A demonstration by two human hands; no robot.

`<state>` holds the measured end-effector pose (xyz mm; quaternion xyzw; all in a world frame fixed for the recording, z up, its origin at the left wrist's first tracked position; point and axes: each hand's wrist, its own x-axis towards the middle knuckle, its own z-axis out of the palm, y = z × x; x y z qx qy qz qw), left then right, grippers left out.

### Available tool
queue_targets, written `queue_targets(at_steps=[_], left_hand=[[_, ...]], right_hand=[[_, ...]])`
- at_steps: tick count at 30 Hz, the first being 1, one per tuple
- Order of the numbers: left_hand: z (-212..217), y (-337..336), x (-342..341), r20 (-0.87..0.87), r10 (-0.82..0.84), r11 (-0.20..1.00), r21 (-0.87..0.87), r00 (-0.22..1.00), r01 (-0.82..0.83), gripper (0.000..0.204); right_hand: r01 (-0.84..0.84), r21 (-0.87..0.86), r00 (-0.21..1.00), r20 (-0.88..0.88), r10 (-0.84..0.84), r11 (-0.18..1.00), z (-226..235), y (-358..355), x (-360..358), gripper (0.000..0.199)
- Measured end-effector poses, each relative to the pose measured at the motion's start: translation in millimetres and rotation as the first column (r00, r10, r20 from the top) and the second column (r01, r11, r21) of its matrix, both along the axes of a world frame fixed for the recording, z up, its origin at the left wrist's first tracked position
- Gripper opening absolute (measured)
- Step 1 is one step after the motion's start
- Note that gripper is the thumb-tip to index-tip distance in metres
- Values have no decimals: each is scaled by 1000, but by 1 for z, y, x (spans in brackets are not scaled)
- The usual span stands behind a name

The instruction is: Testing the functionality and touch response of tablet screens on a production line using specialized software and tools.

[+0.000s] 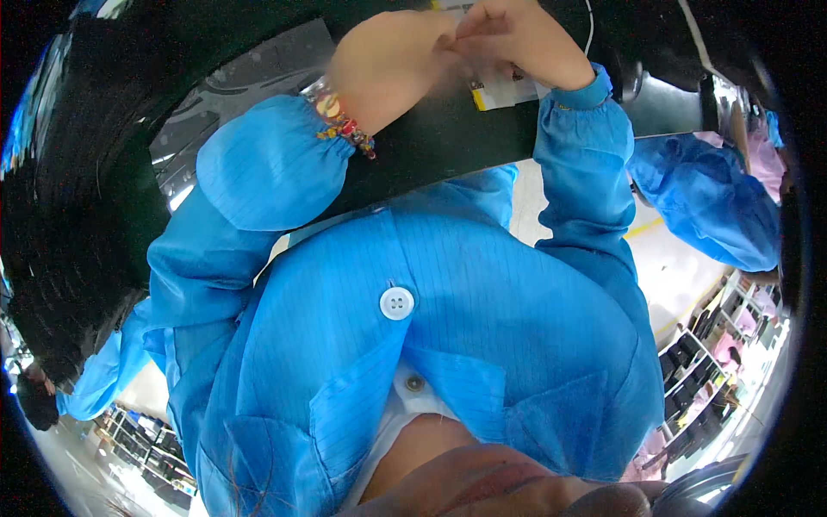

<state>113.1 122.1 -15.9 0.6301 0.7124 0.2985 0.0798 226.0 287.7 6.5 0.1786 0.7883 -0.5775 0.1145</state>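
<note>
Left of the yellow-edged piece [508, 95], the left hand [388, 69] reaches in with its fingers meeting those of the other hand; it is blurred, so I cannot tell whether it grasps anything. The yellow-edged piece itself lies flat on the dark tabletop [439, 151], partly covered. Over it, the right hand [530, 43] bends its thumb and fingers into what looks like a pinch, though I cannot tell whether anything is caught there. Fine fingertip work like this would go best with light, even pressure from both sides, wrists steadied on the surface, and the piece below left unbent by the right palm.

As for materials, well left of the yellow-edged piece spreads a clear sheet [258, 73], glossy and creased, likely thin plastic. Nearer on that side, the left sleeve [267, 164] puffs out in smooth blue cloth, gathered at the wrist beside a bracelet [340, 125] of small, many-coloured beads, which could snag. The piece looks pale and thin, with a bright yellow corner. Just right of it, the right sleeve [581, 164] wrinkles in the same fabric; farther right sits a smooth grey panel [668, 108].
</note>
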Motion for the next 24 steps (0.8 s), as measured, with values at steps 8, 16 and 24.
queue_targets(at_steps=[8, 16, 24], left_hand=[[-1, -5, -6, -243, -65, 989, -142, 968, 31, 18], [3, -4, -6, -244, -76, 993, -112, 967, 50, 18], [1, -8, -8, -238, -72, 996, -77, 969, 55, 18]], right_hand=[[254, 11, 950, -193, -247, 967, 15, -27, -2, 20], [270, -56, 921, -277, -275, 961, -7, -18, 1, 17], [211, 178, 962, -213, -172, 961, 1, -15, 1, 19]])
